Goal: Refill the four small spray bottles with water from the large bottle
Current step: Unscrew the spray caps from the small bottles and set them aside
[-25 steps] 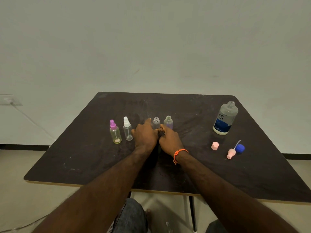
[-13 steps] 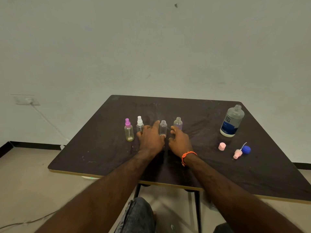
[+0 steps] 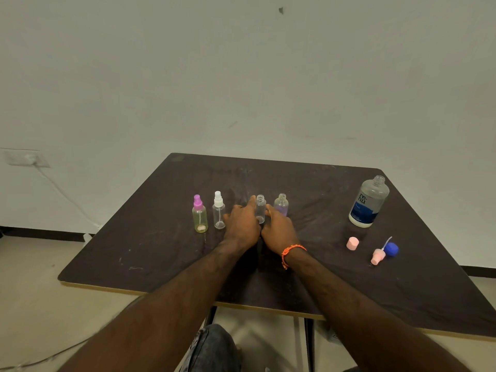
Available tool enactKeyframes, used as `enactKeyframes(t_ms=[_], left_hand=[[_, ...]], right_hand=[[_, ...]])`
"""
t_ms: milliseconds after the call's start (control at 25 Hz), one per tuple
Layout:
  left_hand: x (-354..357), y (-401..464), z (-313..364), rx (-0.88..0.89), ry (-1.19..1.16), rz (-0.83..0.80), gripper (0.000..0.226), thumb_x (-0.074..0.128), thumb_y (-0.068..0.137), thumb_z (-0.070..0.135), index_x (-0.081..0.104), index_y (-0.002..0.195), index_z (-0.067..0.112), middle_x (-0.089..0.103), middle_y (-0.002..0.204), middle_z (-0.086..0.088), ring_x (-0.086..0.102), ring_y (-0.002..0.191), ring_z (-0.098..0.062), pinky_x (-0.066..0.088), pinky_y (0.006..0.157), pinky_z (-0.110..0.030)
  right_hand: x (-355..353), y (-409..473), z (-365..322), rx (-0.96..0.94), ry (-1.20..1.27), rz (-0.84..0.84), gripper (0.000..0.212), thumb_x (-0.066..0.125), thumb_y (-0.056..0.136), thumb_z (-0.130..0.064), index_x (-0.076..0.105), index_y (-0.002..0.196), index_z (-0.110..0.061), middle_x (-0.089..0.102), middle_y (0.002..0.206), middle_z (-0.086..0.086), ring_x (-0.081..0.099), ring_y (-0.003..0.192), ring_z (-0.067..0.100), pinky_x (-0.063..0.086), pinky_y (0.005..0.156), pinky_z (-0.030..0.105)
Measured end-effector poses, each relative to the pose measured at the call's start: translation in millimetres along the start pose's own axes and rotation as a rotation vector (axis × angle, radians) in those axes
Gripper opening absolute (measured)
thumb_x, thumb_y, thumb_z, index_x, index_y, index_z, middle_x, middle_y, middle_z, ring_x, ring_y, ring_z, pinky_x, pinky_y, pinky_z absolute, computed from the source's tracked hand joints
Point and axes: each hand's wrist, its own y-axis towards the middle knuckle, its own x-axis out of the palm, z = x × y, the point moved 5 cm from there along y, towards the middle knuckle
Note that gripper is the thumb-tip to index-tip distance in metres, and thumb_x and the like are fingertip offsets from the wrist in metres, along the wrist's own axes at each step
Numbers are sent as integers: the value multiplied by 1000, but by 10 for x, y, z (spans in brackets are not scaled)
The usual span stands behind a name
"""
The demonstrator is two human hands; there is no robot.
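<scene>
Four small spray bottles stand in a row across the middle of the dark counter (image 3: 150, 245): a yellowish bottle (image 3: 200, 218) with a purple sprayer on the far left, a clear capped bottle (image 3: 219, 212) with a white sprayer next to it, then an open clear bottle (image 3: 260, 209) and an open purple-tinted bottle (image 3: 281, 205), both with bare necks. The large bottle (image 3: 369, 202) stands well apart at the right, uncapped, its blue cap (image 3: 391, 248) lying nearer the front edge beside a pink sprayer head (image 3: 378, 256) and a pink cap (image 3: 352, 243). The left hand (image 3: 243, 224) and the right hand (image 3: 279, 228) flank the open clear bottle, fingers touching or nearly touching its sides; they look loosely extended rather than wrapped round it, though from behind I cannot tell for sure whether either truly grips. By my reading the task is at an early stage: two bottles are opened and ready, two remain capped, and whether any has been filled is too faint to see; pouring from the large bottle seems yet to come for most. Compared with half a second ago the hands have closed in slightly on the open clear bottle, and a second ago they met in front of it; the bottles and loose caps have stayed where they were.
</scene>
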Motion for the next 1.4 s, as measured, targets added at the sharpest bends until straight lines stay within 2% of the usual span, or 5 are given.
enactKeyframes(t_ms=[240,600,840,1160,1400], left_hand=[[-1,22,23,-11,-15,9,82,65,97,17,20,165,9,63,137,-18,52,134,-38,42,111,-53],[-887,-291,23,346,118,563,48,71,88,19,65,136,21,70,120,0,56,119,-24,37,94,-44],[-1200,53,-635,-4,323,165,51,64,89,64,73,127,31,49,157,-3,26,151,-26,22,107,-48],[-1099,116,-595,105,318,43,29,65,94,58,77,115,43,42,164,-1,17,157,-24,17,111,-53],[-873,-77,-188,302,277,-39,32,66,94,56,76,118,39,50,158,6,24,154,-20,20,111,-49]], right_hand=[[-43,29,9,0,-19,9,32,50,89,-2,55,119,-10,65,114,15,64,101,36,50,81,35],[-61,-228,-192,-126,1,191,28,55,86,-15,64,111,-24,69,99,-10,66,93,12,54,85,35],[368,-31,-531,-205,8,19,48,64,84,-13,55,130,-16,65,123,1,63,100,22,51,91,39],[544,197,-688,-197,63,42,33,60,83,-16,55,115,-17,69,93,3,66,86,27,54,73,46],[38,-198,-363,-197,24,40,30,64,87,-20,55,116,-21,59,82,-15,58,70,1,45,63,19]])
